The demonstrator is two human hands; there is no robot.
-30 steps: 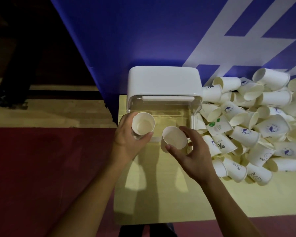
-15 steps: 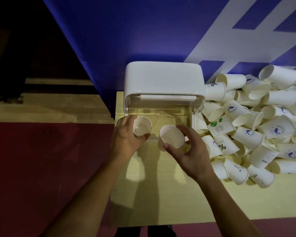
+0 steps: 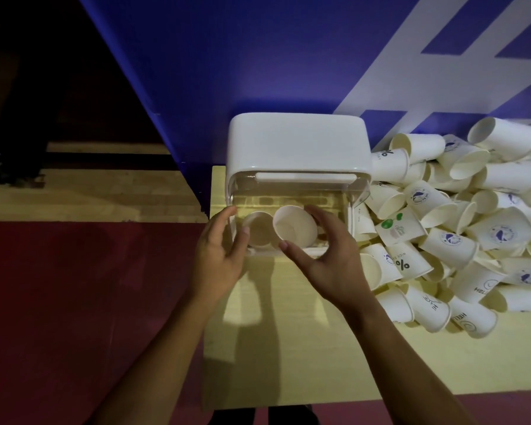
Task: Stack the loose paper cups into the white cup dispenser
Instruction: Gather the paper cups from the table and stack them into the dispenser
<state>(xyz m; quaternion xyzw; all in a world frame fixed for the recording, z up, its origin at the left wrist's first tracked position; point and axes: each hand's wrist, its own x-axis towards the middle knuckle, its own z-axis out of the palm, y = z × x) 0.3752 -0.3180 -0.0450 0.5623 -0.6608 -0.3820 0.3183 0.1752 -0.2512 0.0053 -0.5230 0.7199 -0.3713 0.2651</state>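
The heap of loose white paper cups runs off the right edge. I cannot confirm whether the left hand grips its white paper cup.

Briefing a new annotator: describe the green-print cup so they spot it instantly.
Find the white cup dispenser against the blue wall. Right of its clear front, in the cup pile, lies the green-print cup. Its neighbours show blue or black print; only it has green.

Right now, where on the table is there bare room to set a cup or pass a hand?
Free: the tabletop in front of the dispenser down to the near edge, and the strip nearer than the cup pile. Crowded: right of the dispenser, cups heaped to the wall.
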